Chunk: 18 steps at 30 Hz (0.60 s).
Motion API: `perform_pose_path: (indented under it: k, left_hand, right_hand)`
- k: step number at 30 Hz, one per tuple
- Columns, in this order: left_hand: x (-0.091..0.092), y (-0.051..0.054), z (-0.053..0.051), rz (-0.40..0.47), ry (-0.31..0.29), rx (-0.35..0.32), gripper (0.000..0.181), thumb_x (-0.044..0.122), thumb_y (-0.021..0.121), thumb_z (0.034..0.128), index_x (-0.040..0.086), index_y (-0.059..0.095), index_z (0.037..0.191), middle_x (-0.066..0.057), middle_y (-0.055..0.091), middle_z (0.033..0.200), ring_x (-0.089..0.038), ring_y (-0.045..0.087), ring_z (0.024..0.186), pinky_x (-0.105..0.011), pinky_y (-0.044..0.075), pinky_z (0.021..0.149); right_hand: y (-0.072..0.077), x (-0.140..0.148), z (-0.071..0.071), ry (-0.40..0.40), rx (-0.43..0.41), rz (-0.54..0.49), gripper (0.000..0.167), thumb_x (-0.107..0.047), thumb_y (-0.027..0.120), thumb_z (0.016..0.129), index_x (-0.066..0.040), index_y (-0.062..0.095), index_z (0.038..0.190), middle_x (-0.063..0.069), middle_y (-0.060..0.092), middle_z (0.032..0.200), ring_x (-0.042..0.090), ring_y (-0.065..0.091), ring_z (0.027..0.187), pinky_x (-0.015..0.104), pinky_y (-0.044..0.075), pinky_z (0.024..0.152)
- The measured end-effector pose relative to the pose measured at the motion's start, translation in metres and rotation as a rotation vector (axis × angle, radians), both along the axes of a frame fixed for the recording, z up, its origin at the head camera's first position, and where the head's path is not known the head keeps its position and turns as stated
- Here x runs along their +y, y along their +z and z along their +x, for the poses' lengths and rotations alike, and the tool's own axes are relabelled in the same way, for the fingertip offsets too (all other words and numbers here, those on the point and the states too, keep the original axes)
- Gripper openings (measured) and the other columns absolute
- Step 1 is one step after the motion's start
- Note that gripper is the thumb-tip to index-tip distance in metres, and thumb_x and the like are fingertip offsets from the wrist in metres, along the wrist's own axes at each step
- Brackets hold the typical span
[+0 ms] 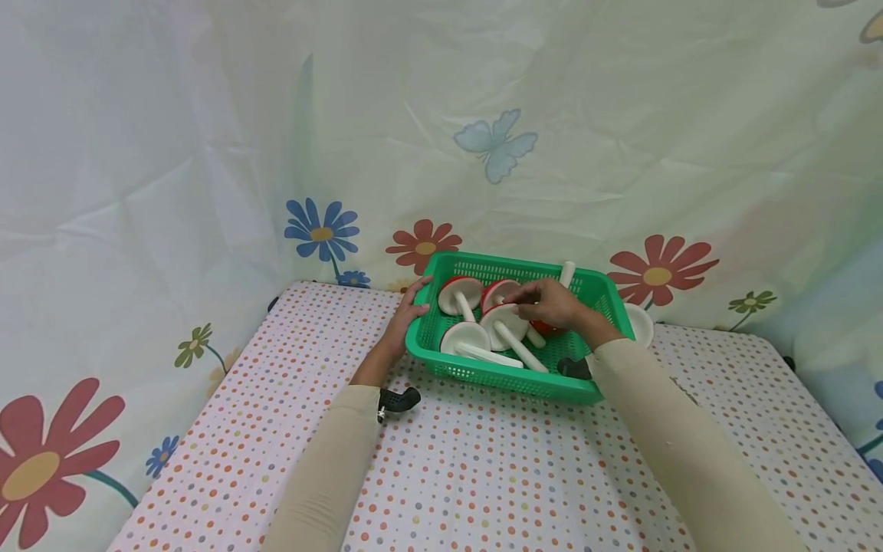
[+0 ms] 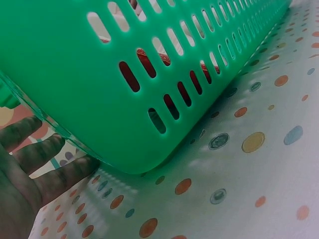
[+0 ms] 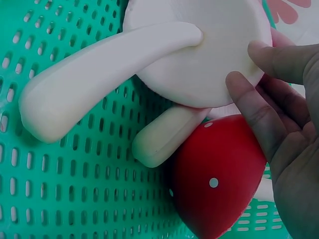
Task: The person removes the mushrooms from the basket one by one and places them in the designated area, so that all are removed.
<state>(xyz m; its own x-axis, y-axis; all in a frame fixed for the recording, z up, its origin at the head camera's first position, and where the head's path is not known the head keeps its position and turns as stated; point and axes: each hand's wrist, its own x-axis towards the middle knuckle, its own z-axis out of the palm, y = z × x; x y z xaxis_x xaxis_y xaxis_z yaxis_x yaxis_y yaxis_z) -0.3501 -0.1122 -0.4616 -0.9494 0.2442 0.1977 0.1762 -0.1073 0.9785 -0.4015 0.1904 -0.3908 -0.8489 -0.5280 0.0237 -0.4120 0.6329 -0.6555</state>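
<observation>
A green slotted plastic basket [image 1: 517,264] holds several toy mushrooms with white stems and red caps. Its left end is gripped by my left hand [image 1: 400,318]; in the left wrist view, that hand's fingers [image 2: 42,154] lie against the basket's outer wall [image 2: 65,94]. Inside the basket, my right hand [image 1: 555,303] pinches the cap edge of a toy mushroom [image 3: 199,74], its pale underside and stem facing up. Beneath that lie another white stem [image 3: 169,137] and a white-dotted red cap [image 3: 214,174]. More mushrooms [image 1: 465,337] rest to the left in the basket.
A dotted cloth [image 1: 469,475] covers the table. Just right of the basket, a round white thing [image 1: 639,323] is partly hidden by the right sleeve. A white stem [image 1: 567,274] sticks up at the basket's back rim. Behind hangs a flower-printed curtain [image 1: 552,207].
</observation>
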Motion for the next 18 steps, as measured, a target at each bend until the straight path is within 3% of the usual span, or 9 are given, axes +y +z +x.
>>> perform_pose_path:
  k: [9, 18]
  left_hand:
    - [0.0004, -0.0001, -0.0008, -0.015, 0.019, 0.006, 0.058, 0.020, 0.036, 0.0993, 0.024, 0.023, 0.155, -0.011, 0.021, 0.160, -0.036, 0.033, 0.140, -0.048, 0.034, 0.106]
    - [-0.0001, 0.0007, -0.0007, -0.001, 0.001, -0.009, 0.057, 0.015, 0.034, 0.1012, 0.022, 0.021, 0.156, -0.012, 0.018, 0.161, -0.035, 0.029, 0.142, -0.047, 0.030, 0.108]
  right_hand:
    - [0.0014, -0.0025, 0.0019, -0.027, 0.024, 0.006, 0.024, -0.008, 0.061, 0.094, -0.003, 0.071, 0.115, 0.018, 0.070, 0.113, 0.027, 0.067, 0.097, 0.037, 0.056, 0.077]
    - [0.0011, -0.0036, 0.0021, -0.063, 0.027, -0.004, 0.024, -0.012, 0.060, 0.097, -0.004, 0.071, 0.117, 0.018, 0.069, 0.114, 0.029, 0.066, 0.099, 0.037, 0.056, 0.078]
